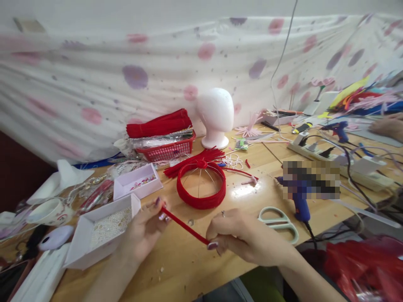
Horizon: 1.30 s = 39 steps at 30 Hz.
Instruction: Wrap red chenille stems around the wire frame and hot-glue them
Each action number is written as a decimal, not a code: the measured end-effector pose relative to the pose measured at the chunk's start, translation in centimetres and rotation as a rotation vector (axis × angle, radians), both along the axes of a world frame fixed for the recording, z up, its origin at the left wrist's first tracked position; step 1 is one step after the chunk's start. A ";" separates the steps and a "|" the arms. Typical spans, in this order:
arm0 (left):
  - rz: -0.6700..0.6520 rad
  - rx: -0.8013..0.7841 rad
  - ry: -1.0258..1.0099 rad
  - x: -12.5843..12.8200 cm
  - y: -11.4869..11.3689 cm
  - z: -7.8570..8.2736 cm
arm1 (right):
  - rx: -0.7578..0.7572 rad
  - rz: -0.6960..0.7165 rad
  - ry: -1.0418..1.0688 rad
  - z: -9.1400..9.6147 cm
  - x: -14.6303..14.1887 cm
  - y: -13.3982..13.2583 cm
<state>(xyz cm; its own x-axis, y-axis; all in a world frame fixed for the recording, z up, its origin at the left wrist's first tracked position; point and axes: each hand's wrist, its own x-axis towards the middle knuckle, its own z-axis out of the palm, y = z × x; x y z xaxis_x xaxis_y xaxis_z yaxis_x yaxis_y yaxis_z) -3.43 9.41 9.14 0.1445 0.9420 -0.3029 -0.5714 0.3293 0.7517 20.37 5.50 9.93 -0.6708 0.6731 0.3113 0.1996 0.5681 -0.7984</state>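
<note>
A red pipe cleaner stretches between my two hands just above the wooden table. My left hand pinches its upper left end with closed fingers. My right hand is closed round its lower right end. Just behind them lies a round red ring wound from the same fuzzy stuff, with thin wires crossing inside and a fan of red strands at its top. Pale green scissors lie right of my right hand.
A white box of small beads sits at my left hand, another white box behind it. A red basket holds red pipe cleaners. A white foam head, a blue glue gun, power strips and another person's hand lie to the right.
</note>
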 end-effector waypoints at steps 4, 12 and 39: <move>0.220 -0.117 0.031 -1.9 1.0 1.9 | 0.015 0.090 0.027 0.7 1.7 0.8; 0.330 -0.215 0.005 -4.3 1.4 3.6 | -0.058 0.194 0.087 1.4 5.2 0.7; 0.126 0.341 0.003 -6.6 -0.3 3.6 | -0.214 -0.370 0.084 -0.6 7.6 3.1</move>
<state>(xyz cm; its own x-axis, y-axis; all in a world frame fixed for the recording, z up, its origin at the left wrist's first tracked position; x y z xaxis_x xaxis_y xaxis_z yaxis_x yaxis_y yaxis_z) -10.05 9.08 12.76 0.0206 0.9993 0.0319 -0.5894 -0.0137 0.8077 28.00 8.63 9.33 -0.3505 0.9188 0.1817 0.2874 0.2902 -0.9128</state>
